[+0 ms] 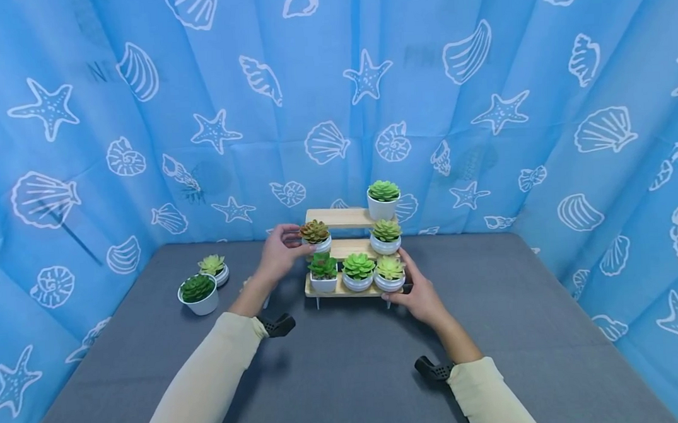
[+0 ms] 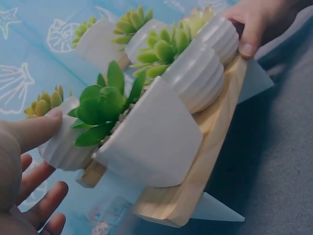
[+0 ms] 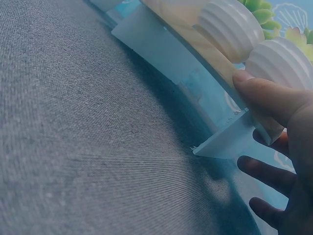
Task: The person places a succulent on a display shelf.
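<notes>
A three-tier wooden stand point(image 1: 339, 218) holds several potted succulents. My left hand point(image 1: 278, 255) pinches the ribbed white pot point(image 2: 66, 142) of a reddish-green succulent point(image 1: 314, 231) at the middle tier's left end. In front of it, a square pot point(image 2: 151, 137) with a dark green plant stands on the bottom tier. My right hand point(image 1: 422, 296) grips the bottom tier's right end, the thumb on the wooden board point(image 3: 215, 61) beside a ribbed pot point(image 3: 281, 63), some fingers below it. One white pot point(image 1: 383, 203) stands on the top tier's right end.
Two more potted succulents, one dark green point(image 1: 198, 293) and one light green point(image 1: 213, 267), stand on the grey tabletop point(image 1: 346, 375) at the left. Something small, partly hidden, lies behind my left forearm. A blue shell-patterned curtain point(image 1: 322, 80) hangs behind the table.
</notes>
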`<state>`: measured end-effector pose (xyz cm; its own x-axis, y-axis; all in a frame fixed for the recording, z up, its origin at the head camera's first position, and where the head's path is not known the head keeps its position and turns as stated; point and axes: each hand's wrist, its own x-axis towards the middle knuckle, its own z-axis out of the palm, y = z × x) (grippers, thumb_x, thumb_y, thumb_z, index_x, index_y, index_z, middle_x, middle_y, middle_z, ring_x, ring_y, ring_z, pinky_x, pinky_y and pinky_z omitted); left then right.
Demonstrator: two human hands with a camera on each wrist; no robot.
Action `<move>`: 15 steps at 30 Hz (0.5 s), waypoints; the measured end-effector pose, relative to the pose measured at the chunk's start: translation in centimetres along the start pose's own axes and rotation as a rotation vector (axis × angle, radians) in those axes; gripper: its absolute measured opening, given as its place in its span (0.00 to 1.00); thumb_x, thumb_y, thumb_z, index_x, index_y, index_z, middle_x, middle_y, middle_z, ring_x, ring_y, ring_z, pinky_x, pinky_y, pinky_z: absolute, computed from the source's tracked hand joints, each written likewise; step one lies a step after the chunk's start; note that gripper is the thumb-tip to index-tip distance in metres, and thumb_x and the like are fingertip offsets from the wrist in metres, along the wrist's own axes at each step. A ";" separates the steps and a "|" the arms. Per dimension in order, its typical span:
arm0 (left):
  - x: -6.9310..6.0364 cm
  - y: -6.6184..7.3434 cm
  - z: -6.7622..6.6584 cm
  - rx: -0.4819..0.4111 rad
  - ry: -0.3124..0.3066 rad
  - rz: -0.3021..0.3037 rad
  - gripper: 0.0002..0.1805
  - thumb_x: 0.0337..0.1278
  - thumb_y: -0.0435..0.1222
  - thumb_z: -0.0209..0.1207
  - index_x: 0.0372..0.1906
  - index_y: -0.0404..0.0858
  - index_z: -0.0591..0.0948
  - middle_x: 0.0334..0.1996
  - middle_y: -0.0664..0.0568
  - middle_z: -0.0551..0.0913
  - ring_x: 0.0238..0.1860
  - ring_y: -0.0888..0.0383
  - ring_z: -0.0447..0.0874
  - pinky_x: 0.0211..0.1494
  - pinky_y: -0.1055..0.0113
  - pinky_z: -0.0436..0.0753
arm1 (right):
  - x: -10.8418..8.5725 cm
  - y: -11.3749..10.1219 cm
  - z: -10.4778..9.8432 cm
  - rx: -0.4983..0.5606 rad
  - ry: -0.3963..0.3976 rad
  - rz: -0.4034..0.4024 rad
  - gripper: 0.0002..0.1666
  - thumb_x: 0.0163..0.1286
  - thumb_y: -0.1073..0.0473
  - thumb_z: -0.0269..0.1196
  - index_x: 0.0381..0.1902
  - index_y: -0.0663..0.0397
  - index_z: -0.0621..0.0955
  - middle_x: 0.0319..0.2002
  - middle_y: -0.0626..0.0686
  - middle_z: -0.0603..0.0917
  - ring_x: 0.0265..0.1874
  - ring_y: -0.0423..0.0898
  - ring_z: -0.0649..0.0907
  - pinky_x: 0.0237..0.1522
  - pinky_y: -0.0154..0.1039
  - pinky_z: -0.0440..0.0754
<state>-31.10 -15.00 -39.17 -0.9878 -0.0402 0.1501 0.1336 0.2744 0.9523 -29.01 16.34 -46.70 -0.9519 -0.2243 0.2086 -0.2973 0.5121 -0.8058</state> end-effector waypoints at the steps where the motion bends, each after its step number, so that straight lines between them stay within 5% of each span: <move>1: 0.0 0.0 0.1 0.004 -0.002 0.005 0.32 0.53 0.36 0.70 0.61 0.34 0.70 0.56 0.39 0.76 0.56 0.44 0.75 0.57 0.51 0.75 | 0.0 0.0 0.0 0.000 0.000 0.001 0.65 0.53 0.57 0.77 0.78 0.30 0.48 0.50 0.58 0.80 0.51 0.54 0.78 0.56 0.60 0.69; 15: 0.4 0.8 0.5 0.221 -0.058 -0.003 0.30 0.53 0.45 0.70 0.59 0.37 0.77 0.47 0.44 0.81 0.49 0.48 0.78 0.48 0.54 0.78 | 0.0 0.0 0.1 0.018 0.007 -0.004 0.65 0.53 0.59 0.76 0.78 0.30 0.48 0.51 0.59 0.79 0.52 0.56 0.78 0.57 0.60 0.68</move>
<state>-31.43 -14.35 -38.44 -0.9920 0.0121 0.1260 0.1164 0.4782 0.8705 -28.96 16.23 -46.77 -0.9511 -0.2208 0.2158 -0.3001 0.4963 -0.8147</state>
